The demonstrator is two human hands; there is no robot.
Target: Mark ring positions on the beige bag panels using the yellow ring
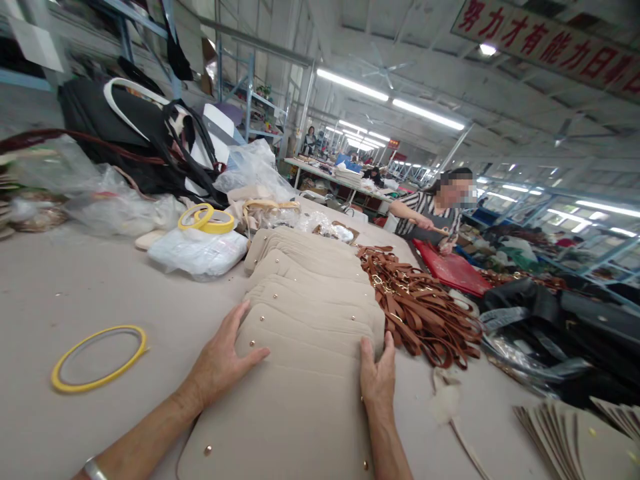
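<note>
A long row of overlapping beige panels [295, 393] with small metal studs runs away from me across the table. My left hand [220, 363] lies against the row's left edge, its thumb stretched over the top panel and its fingers along the side. On the opposite edge, my right hand [379, 377] rests with fingers extended and apart. Neither hand grips a panel; both touch the sides of the row. Brown straps with metal clasps [415, 303] are heaped just beyond the right hand. To the left of my left forearm lies a thin roll of yellow tape [100, 360].
Two more yellow tape rolls [206, 219] sit on a white plastic-wrapped bundle [200, 252]. Black bags [125, 133] and clear plastic crowd the back left. Fanned beige pieces [575, 440] lie at lower right. Across the table a person [435, 207] works at a red panel [450, 267].
</note>
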